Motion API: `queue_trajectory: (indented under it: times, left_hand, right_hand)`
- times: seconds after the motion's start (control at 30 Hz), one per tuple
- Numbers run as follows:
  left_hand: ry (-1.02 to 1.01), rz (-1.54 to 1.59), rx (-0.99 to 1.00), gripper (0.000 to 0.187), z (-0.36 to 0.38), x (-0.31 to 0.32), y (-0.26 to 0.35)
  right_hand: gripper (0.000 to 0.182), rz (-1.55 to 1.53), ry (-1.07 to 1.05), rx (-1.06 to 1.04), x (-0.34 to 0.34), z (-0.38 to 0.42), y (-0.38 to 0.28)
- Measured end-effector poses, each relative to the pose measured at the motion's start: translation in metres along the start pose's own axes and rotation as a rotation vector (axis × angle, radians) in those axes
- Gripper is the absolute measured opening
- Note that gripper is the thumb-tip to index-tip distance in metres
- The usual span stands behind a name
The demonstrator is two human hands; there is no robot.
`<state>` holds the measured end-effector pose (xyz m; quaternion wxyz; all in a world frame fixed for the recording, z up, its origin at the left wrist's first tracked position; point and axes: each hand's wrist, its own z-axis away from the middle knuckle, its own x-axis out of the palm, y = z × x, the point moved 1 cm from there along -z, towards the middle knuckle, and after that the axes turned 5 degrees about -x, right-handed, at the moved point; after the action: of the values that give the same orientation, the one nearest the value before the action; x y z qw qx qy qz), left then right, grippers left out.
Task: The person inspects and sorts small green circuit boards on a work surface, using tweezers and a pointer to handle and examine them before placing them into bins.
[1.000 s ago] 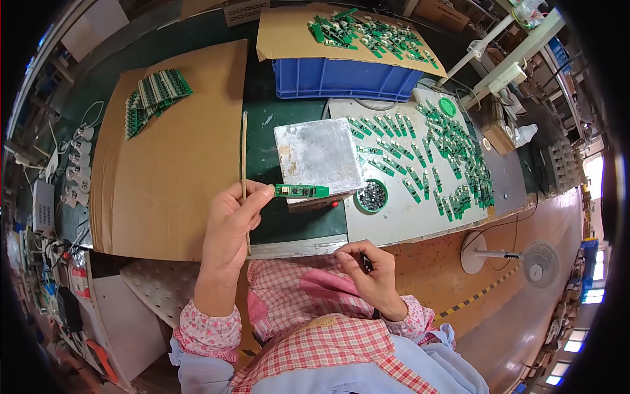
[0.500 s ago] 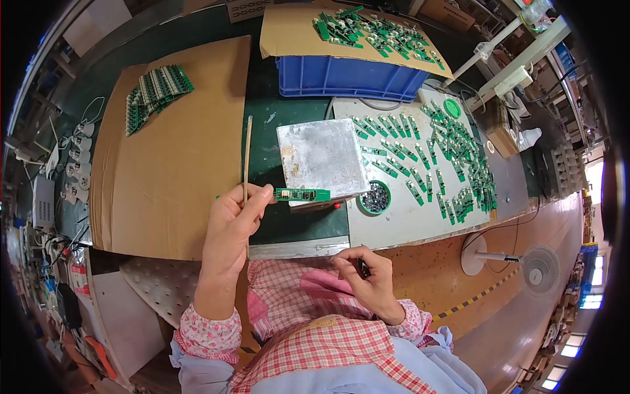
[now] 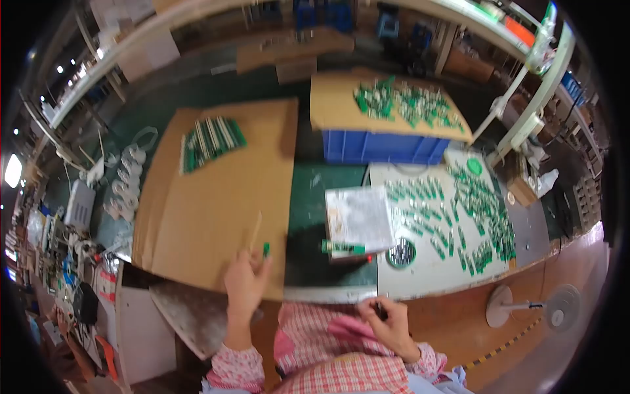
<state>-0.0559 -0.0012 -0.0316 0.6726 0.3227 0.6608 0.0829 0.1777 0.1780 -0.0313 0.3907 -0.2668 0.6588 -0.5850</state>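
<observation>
My left hand point(image 3: 248, 279) is closed over the cardboard sheet, blurred by motion. A thin wooden stick point(image 3: 256, 230) points up from its fingers, and a small green circuit board end point(image 3: 266, 249) shows beside the thumb. To the right, a green circuit board point(image 3: 343, 247) rests at the front edge of a metal-topped block point(image 3: 359, 217), apart from the hand. My right hand point(image 3: 392, 325) is curled in front of the table edge, above the apron. Something dark sits at its fingertips, too small to make out.
Several boards stand in a stack point(image 3: 213, 141) on the cardboard sheet point(image 3: 197, 230). More lie on the white panel point(image 3: 420, 269) and on cardboard over a blue crate point(image 3: 387, 147). A round tub point(image 3: 401, 253) of small dark parts is right of the block. A fan point(image 3: 561, 307) stands at right.
The view has tilted up, so the scene sits lower and further right. My left hand has moved left from the block over the cardboard; the board stays at the block. The right hand remains curled.
</observation>
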Motion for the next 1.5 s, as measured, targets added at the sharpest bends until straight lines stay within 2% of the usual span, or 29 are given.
queue_trajectory:
  times: [0.03,0.1,0.17,0.23,0.27,0.3,0.37,0.47,0.5,0.57,0.6,0.63,0.7,0.77,0.83,0.87,1.0,1.03,1.13,1.23,1.27,1.33,1.37,1.4,1.47,1.5]
  left_hand:
    - [-0.049,-0.051,-0.055,0.035,-0.002,0.007,-0.003]
    - [0.000,-0.079,-0.052,0.032,-0.001,0.017,-0.004]
    - [0.022,-0.062,-0.033,0.029,-0.003,0.027,-0.013]
    - [-0.002,-0.035,-0.058,0.027,-0.003,0.025,-0.014]
    - [-0.020,-0.017,-0.081,0.026,-0.004,0.024,-0.013]
    - [-0.006,0.005,-0.071,0.025,-0.005,0.023,-0.013]
    - [0.003,0.055,-0.079,0.023,-0.001,0.022,-0.018]
    - [-0.026,0.191,-0.040,0.017,-0.002,0.019,-0.022]
    - [-0.014,0.164,-0.051,0.020,-0.004,0.021,-0.023]
    - [0.032,0.345,0.002,0.023,0.004,0.008,-0.021]
    - [0.031,0.558,0.043,0.025,0.007,0.021,-0.035]
    - [-0.061,0.690,0.094,0.024,0.010,0.021,-0.041]
    - [-0.282,0.669,0.106,0.019,0.028,-0.018,-0.029]
    - [-0.370,0.747,0.208,0.018,0.045,-0.028,-0.027]
    - [-0.396,0.766,0.197,0.018,0.059,-0.034,-0.027]
    - [-0.416,0.770,0.194,0.018,0.063,-0.037,-0.029]
    - [-0.459,0.751,0.166,0.019,0.071,-0.047,-0.036]
    - [-0.431,0.779,0.140,0.020,0.074,-0.044,-0.036]
    - [-0.372,0.816,0.075,0.021,0.078,-0.043,-0.041]
    - [-0.315,0.999,-0.103,0.022,0.080,-0.033,-0.052]
    - [-0.183,0.861,-0.105,0.019,0.080,-0.029,-0.062]
    - [0.263,0.859,-0.195,0.020,0.082,-0.035,-0.086]
    - [0.602,0.807,-0.273,0.020,0.084,-0.051,-0.101]
    - [0.667,1.085,-0.633,0.020,0.094,-0.064,-0.124]
    - [1.258,1.220,-0.662,0.030,0.108,-0.093,-0.165]
    - [1.477,1.248,-0.683,0.035,0.116,-0.100,-0.208]
  right_hand:
    - [0.012,-0.038,0.004,-0.023,0.004,-0.001,-0.001]
    - [0.014,0.156,-0.071,-0.010,0.003,-0.004,-0.014]
    - [0.015,0.095,-0.075,0.049,0.008,-0.006,-0.040]
    - [0.024,0.135,-0.176,-0.045,0.005,-0.007,-0.055]
    - [0.027,0.114,-0.164,-0.013,0.008,-0.006,-0.064]
    - [0.026,0.139,-0.176,-0.061,0.010,-0.006,-0.063]
    - [0.027,0.205,-0.257,0.004,0.015,-0.008,-0.075]
    - [0.014,0.151,-0.175,-0.027,0.038,-0.010,-0.053]
    - [0.014,0.148,-0.221,0.085,0.042,-0.011,-0.055]
    - [0.015,0.248,-0.192,-0.092,0.050,-0.021,-0.039]
    - [0.016,0.263,-0.142,-0.139,0.057,-0.027,-0.036]
    - [0.017,0.269,-0.075,-0.190,0.067,-0.033,-0.035]
    - [0.021,0.060,-0.049,-0.267,0.085,-0.040,-0.032]
    - [0.017,0.088,-0.130,-0.233,0.098,-0.039,-0.038]
    - [0.013,0.200,-0.265,-0.171,0.100,-0.037,-0.042]
    - [0.010,0.102,-0.216,-0.170,0.108,-0.034,-0.044]
    - [0.009,0.118,-0.257,-0.139,0.108,-0.032,-0.036]
    - [0.009,-0.045,-0.230,-0.059,0.115,-0.025,-0.048]
    - [0.009,-0.013,-0.188,-0.095,0.107,-0.026,-0.041]
    - [0.010,-0.075,-0.140,-0.053,0.105,-0.024,-0.040]
    - [0.010,-0.083,-0.138,-0.047,0.104,-0.022,-0.039]
    - [0.011,-0.112,-0.150,-0.005,0.108,-0.020,-0.040]
    - [0.010,-0.114,-0.166,0.002,0.109,-0.019,-0.039]
    - [0.010,-0.116,-0.178,0.009,0.108,-0.019,-0.037]
    - [0.009,-0.106,-0.202,0.021,0.107,-0.018,-0.032]
    - [0.009,-0.110,-0.221,0.027,0.107,-0.018,-0.031]
